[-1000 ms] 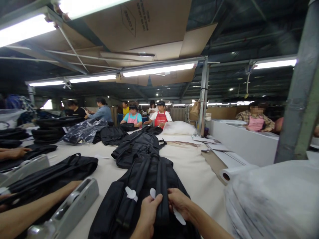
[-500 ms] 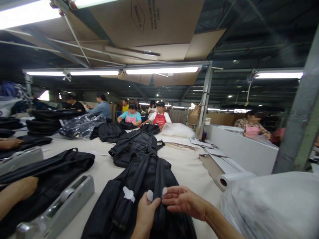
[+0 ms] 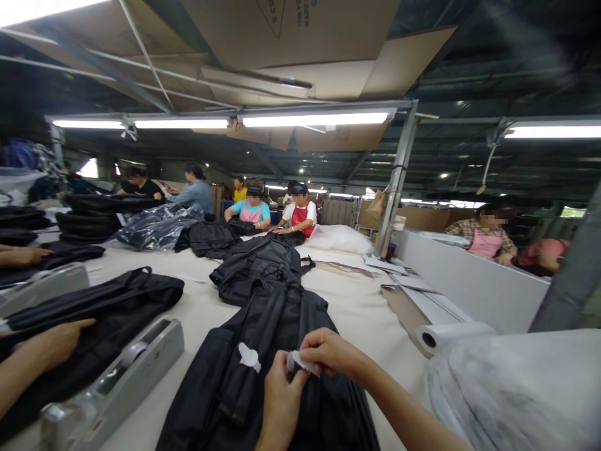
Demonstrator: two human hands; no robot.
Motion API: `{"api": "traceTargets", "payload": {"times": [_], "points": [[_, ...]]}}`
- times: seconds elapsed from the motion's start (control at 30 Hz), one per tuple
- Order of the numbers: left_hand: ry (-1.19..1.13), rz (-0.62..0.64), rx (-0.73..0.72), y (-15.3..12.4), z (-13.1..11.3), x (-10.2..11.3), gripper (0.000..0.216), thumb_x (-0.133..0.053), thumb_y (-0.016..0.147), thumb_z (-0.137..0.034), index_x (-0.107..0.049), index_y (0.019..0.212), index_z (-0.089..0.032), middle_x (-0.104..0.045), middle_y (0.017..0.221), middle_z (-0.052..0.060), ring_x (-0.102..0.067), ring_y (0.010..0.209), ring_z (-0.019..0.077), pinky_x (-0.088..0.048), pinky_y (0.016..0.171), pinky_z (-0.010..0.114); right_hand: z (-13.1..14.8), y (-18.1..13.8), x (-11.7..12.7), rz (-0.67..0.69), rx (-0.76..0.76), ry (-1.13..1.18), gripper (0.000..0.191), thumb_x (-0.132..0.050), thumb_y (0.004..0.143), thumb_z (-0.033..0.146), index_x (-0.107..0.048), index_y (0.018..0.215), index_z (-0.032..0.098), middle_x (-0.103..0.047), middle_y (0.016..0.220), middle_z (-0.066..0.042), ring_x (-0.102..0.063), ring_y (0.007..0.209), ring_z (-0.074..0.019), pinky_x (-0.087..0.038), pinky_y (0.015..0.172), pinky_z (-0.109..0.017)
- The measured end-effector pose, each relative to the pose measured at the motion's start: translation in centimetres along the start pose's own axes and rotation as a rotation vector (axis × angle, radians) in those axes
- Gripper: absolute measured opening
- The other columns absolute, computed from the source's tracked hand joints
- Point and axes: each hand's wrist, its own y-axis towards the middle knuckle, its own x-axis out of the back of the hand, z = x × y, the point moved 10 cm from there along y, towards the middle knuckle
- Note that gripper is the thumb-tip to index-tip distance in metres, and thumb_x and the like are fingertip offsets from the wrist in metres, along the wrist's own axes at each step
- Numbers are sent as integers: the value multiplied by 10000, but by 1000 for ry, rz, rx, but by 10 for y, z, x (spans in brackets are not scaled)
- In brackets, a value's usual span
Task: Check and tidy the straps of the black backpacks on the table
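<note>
A black backpack (image 3: 201, 382) lies in front of me, its shoulder straps facing up. My left hand (image 3: 283, 391) is closed around the right-hand shoulder strap (image 3: 307, 311), thumb and fingers near a white paper-like piece (image 3: 300, 362). From the right, my right hand (image 3: 331, 352) pinches that white piece, its fingertips close to my left thumb. Another crumpled white piece (image 3: 249, 357) is around or on the other strap. My hands partly hide the gripped strap.
A grey tape dispenser (image 3: 141, 369) stands left of the backpack, near a co-worker's hand (image 3: 59, 344) on another black bag (image 3: 122, 300). More black backpacks (image 3: 263, 266) lie beyond. At right are a white roll (image 3: 451, 338) and a plastic-wrapped bundle (image 3: 521, 388).
My right hand has gone from spread fingers to a pinch on the white piece, moving up and in toward my left hand. The co-worker's hand at left has shifted right, a finger now extended.
</note>
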Motion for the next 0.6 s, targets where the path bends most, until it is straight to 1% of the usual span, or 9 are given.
{"api": "traceTargets", "payload": {"times": [0.1, 0.2, 0.37, 0.5, 0.6], "points": [[10, -16, -20, -1, -3, 2, 188, -629, 724, -336, -520, 762, -188, -548, 642, -37, -506, 641, 143, -354, 595, 213, -6, 4, -4, 56, -101, -6, 61, -571, 631, 145, -626, 606, 154, -543, 410, 53, -454, 349, -66, -366, 355, -155], [27, -28, -13, -2, -1, 3, 201, -642, 714, -314, -536, 825, -184, -570, 660, -34, -517, 637, 147, -354, 596, 214, -10, 9, -5, 55, -170, -24, 81, -573, 622, 118, -611, 559, 153, -533, 379, 49, -450, 320, -70, -404, 358, -167], [47, -24, -23, -4, -3, 2, 191, -613, 746, -300, -533, 880, -191, -613, 725, -5, -562, 677, 172, -375, 627, 224, -9, 13, -9, 47, -190, -38, 126, -566, 642, 86, -597, 544, 159, -530, 375, 53, -464, 329, -71, -419, 372, -162], [15, -45, -26, -7, -3, 4, 233, -638, 717, -252, -554, 928, -200, -649, 756, 13, -604, 720, 203, -384, 654, 233, -10, 11, -9, 44, -225, -54, 155, -562, 634, 63, -579, 513, 158, -514, 360, 55, -451, 319, -72, -401, 365, -163], [-10, -46, -8, -7, -1, 4, 271, -649, 714, -274, -560, 957, -194, -669, 796, 35, -621, 755, 223, -391, 662, 239, -9, 10, -8, 52, -236, -58, 154, -559, 640, 63, -594, 523, 157, -506, 358, 61, -441, 318, -64, -383, 362, -152]]}}
